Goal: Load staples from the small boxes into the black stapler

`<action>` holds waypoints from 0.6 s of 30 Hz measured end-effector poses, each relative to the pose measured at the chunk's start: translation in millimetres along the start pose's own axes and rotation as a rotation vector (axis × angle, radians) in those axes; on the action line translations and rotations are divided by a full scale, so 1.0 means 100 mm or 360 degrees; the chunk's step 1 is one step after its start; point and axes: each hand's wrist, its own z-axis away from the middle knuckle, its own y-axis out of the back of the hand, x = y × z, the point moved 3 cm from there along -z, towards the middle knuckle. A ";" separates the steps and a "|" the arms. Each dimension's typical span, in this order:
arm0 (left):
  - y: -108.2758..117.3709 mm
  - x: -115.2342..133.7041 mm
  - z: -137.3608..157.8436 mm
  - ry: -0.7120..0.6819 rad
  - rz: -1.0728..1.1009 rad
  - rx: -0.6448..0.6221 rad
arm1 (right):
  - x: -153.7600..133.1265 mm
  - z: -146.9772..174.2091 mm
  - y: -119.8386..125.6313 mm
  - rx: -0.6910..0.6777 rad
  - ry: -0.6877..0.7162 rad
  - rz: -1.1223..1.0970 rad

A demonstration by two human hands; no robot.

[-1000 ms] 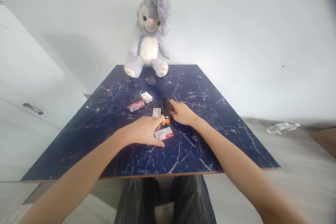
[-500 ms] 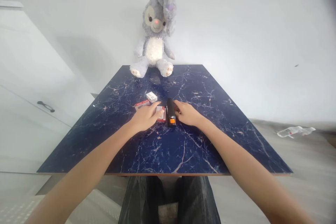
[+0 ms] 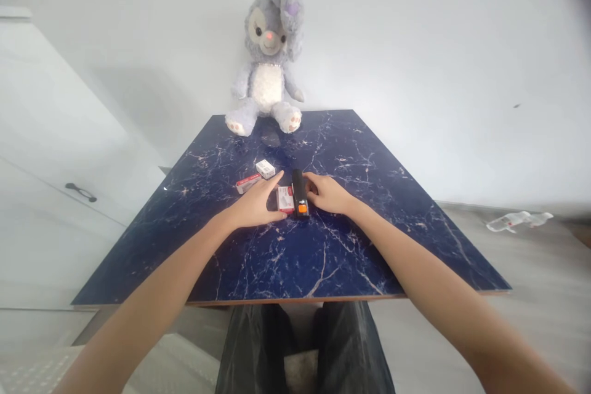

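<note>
A black stapler (image 3: 298, 188) with an orange end piece lies lengthwise on the table. Against its left side sits a red-and-white box (image 3: 285, 198). My left hand (image 3: 256, 202) is around that box, thumb near its close edge and forefinger beyond its far edge, the two spread apart. To the right of the stapler, my right hand (image 3: 329, 194) has its fingers loosely curled, with a gap between thumb and forefinger; the fingertips are at the stapler's side. A second red-and-white box (image 3: 248, 183) and a small white box (image 3: 265, 168) lie just past my left hand.
A grey plush rabbit (image 3: 268, 55) sits at the far edge of the dark blue marbled table (image 3: 341, 252), against the wall. A white cabinet (image 3: 55, 135) stands at the left. Clear plastic packaging (image 3: 517, 220) is on the floor at the right.
My left thumb has come off the box's top to its near side, and the fingers have spread wider. The box sits closer against the stapler. My right hand has hardly moved.
</note>
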 end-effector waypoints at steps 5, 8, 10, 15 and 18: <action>-0.01 0.05 0.02 0.0013 0.0036 -0.0049 | 0.01 0.02 0.01 0.0008 -0.0022 -0.0048; -0.02 0.05 0.03 0.0010 0.0093 -0.0036 | -0.01 0.04 0.02 0.0010 -0.0033 -0.0050; -0.04 0.04 0.03 -0.0004 0.0122 -0.0022 | -0.02 0.04 0.02 0.0009 -0.0035 -0.0062; -0.09 0.12 0.03 -0.0058 0.0119 0.0075 | -0.04 0.04 0.01 0.0054 -0.0062 -0.0046; -0.11 0.19 0.03 -0.0115 0.0100 0.0123 | -0.05 0.03 0.00 0.0115 -0.0097 -0.0041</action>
